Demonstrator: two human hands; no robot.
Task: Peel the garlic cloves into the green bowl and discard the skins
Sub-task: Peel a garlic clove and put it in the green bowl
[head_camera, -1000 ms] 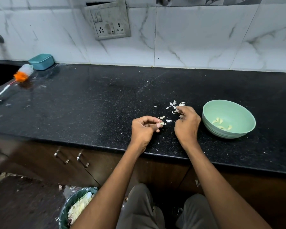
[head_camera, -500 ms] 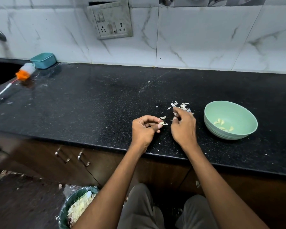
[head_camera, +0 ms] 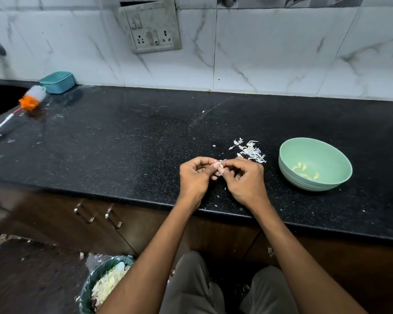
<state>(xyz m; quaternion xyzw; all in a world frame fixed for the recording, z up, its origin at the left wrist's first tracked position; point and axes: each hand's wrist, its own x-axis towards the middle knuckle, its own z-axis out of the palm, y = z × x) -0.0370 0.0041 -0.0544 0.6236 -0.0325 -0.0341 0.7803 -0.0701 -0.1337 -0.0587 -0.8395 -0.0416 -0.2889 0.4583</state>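
Both hands meet | left hand (head_camera: 195, 175), right hand (head_camera: 245, 182) fingers curled, pinching garlic clove (head_camera: 220, 166) | green bowl (head_camera: 313, 152) right

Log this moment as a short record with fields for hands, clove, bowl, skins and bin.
hands: left hand and right hand meet above the counter, both pinching one clove
clove: garlic clove between the fingers, mostly hidden
bowl: green bowl right of the hands, a few peeled cloves inside
skins: loose pile of skins on the counter behind the right hand
bin: bin on the floor, holding scraps
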